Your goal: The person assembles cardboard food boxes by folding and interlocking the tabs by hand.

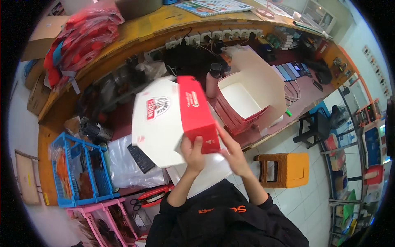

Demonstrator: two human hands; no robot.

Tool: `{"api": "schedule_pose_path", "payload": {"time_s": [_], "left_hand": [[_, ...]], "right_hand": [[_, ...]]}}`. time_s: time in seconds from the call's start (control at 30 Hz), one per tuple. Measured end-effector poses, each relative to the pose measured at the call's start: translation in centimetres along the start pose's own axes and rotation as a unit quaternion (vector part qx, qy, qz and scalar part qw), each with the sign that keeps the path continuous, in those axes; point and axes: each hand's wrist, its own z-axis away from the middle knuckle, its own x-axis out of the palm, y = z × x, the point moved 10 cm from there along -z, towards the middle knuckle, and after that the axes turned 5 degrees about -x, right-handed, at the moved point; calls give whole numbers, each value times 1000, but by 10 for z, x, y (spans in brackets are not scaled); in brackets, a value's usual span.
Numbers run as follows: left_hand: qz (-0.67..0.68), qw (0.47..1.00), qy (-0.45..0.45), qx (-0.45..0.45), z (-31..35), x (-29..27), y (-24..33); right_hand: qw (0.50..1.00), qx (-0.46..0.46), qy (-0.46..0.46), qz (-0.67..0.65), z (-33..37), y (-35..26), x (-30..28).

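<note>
A red-and-white cardboard food box (197, 115) is up in front of me over the counter, slightly blurred. Its broad white panel (158, 119) with a printed emblem spreads to the left, and the red side faces me. My left hand (194, 155) grips the box's near lower edge, thumb on the red side. On the right, my right hand (233, 154) has its fingers along the red side's right edge. The inside of this box is hidden. Just beyond my right hand stands a stack of nested open boxes (242, 117), white inside with a tall white flap.
A pink bottle with black cap (213, 80) stands beside the stack. Left are a black keyboard (140, 158) on clear plastic bags, a blue basket (84, 197), a pink basket (109, 206) and scissors (135, 203). Phones (288, 71) lie far right; an orange stool (296, 169) is below.
</note>
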Motion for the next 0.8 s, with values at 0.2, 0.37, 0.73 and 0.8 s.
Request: {"api": "schedule_pose_path", "payload": {"time_s": [0.2,0.37,0.73,0.8], "left_hand": [[273,948,-114,-114,6,-7,0],[258,852,-419,-179,19,7,-15],[124,924,-215,-292,-8,46,-72],[159,933,-178,-269,-9,47,-61]], "right_hand": [[945,86,46,-313,-12,33,-45],[963,-31,16,-265,-12,-4,-79],[965,8,-170,-201,3,-9,-14],[964,46,-105,-241,6,2,-14]]}}
